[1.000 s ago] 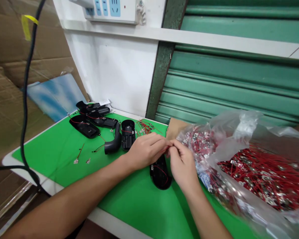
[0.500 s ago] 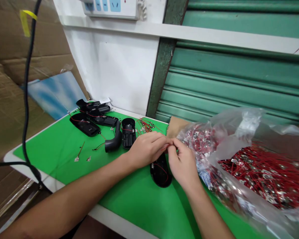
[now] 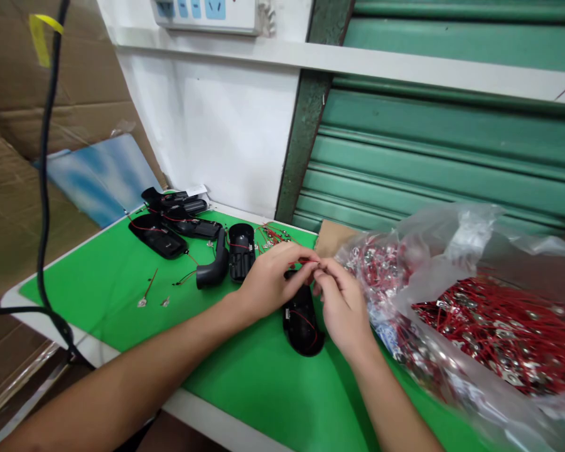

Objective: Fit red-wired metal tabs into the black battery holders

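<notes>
Over the green mat, my left hand (image 3: 275, 276) and my right hand (image 3: 343, 304) meet fingertip to fingertip. Between them runs a thin red wire (image 3: 306, 261); both hands pinch it, and its ends are hidden by the fingers. Just below, a black plastic shell (image 3: 304, 329) lies with its hollow side up. A red wire and a small metal contact show inside it. Its upper end is partly covered by my hands.
A clear plastic bag (image 3: 471, 232) full of red-wired metal contacts (image 3: 503, 333) takes up the right side. Several black shells (image 3: 157, 237), a curved black tube (image 3: 213, 271) and loose wired contacts (image 3: 275, 235) lie at the back. A black cable (image 3: 44, 188) hangs at left.
My left fingers have opened out somewhat, so more of the red wire shows between the hands. The fingertips stay together above the shell, whose upper part is more exposed.
</notes>
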The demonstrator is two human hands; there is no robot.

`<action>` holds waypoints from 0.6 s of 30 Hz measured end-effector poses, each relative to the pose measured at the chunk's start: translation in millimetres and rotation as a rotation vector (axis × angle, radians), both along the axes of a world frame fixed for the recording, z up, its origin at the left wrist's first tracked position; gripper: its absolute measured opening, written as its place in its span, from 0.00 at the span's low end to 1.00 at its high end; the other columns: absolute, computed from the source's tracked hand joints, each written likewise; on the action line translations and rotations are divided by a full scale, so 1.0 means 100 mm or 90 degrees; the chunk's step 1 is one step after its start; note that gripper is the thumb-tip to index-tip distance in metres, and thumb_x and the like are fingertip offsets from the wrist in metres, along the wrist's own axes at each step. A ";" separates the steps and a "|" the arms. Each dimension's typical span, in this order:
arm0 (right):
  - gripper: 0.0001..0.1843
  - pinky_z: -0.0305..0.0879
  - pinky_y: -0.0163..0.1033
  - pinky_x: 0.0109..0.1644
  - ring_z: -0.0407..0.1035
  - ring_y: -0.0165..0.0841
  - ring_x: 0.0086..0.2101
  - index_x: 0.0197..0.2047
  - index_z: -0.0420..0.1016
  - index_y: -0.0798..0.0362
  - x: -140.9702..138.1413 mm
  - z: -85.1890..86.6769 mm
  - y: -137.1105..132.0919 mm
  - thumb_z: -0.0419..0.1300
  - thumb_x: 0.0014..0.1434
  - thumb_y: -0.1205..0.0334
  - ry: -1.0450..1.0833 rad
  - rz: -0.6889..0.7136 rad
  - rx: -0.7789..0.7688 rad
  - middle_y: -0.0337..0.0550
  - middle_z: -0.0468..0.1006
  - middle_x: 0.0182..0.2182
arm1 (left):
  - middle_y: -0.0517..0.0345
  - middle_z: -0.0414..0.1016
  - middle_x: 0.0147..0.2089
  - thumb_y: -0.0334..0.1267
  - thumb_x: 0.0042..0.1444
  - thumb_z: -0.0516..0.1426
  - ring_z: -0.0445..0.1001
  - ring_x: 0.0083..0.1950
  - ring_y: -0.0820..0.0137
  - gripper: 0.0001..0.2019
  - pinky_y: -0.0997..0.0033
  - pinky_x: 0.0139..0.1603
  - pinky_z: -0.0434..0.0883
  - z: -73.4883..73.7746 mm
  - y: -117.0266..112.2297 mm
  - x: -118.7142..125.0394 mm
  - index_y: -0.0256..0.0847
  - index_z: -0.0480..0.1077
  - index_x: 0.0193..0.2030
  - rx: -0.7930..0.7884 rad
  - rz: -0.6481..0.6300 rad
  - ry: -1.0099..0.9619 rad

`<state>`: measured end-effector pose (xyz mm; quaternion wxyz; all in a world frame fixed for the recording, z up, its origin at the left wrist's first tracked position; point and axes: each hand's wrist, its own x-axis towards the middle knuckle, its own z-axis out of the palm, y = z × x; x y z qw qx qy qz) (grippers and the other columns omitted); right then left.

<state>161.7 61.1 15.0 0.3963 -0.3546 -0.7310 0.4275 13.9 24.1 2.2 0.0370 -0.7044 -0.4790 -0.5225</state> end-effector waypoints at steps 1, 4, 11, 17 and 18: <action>0.12 0.56 0.36 0.30 0.60 0.31 0.25 0.31 0.72 0.50 0.00 0.00 0.00 0.54 0.62 0.55 0.005 0.006 -0.010 0.34 0.67 0.22 | 0.56 0.81 0.39 0.35 0.68 0.57 0.78 0.42 0.72 0.05 0.74 0.45 0.73 0.01 0.00 -0.01 0.38 0.74 0.44 -0.008 -0.005 -0.008; 0.12 0.56 0.35 0.29 0.60 0.30 0.24 0.30 0.73 0.50 0.01 -0.01 0.02 0.55 0.62 0.54 0.021 0.017 -0.030 0.34 0.67 0.22 | 0.55 0.81 0.40 0.34 0.68 0.57 0.78 0.43 0.72 0.06 0.73 0.47 0.73 0.03 -0.01 -0.03 0.38 0.75 0.45 -0.001 -0.026 0.002; 0.13 0.56 0.35 0.29 0.60 0.30 0.24 0.28 0.74 0.50 0.04 0.02 0.01 0.56 0.62 0.56 0.033 0.006 -0.016 0.34 0.66 0.21 | 0.55 0.82 0.41 0.33 0.67 0.58 0.79 0.44 0.72 0.04 0.73 0.48 0.74 0.04 -0.01 -0.05 0.37 0.74 0.45 0.045 -0.042 0.029; 0.13 0.55 0.35 0.28 0.59 0.29 0.23 0.29 0.74 0.51 0.03 0.04 0.01 0.56 0.62 0.55 0.025 0.006 -0.003 0.33 0.65 0.20 | 0.55 0.82 0.40 0.33 0.67 0.58 0.80 0.44 0.72 0.04 0.73 0.48 0.75 0.05 0.00 -0.05 0.38 0.74 0.45 0.053 -0.040 0.040; 0.13 0.55 0.35 0.28 0.59 0.29 0.23 0.29 0.74 0.51 0.03 0.04 0.00 0.56 0.62 0.55 0.023 0.005 0.003 0.33 0.65 0.20 | 0.55 0.82 0.40 0.32 0.67 0.58 0.80 0.44 0.72 0.04 0.73 0.48 0.75 0.05 -0.01 -0.05 0.38 0.74 0.45 0.058 -0.040 0.042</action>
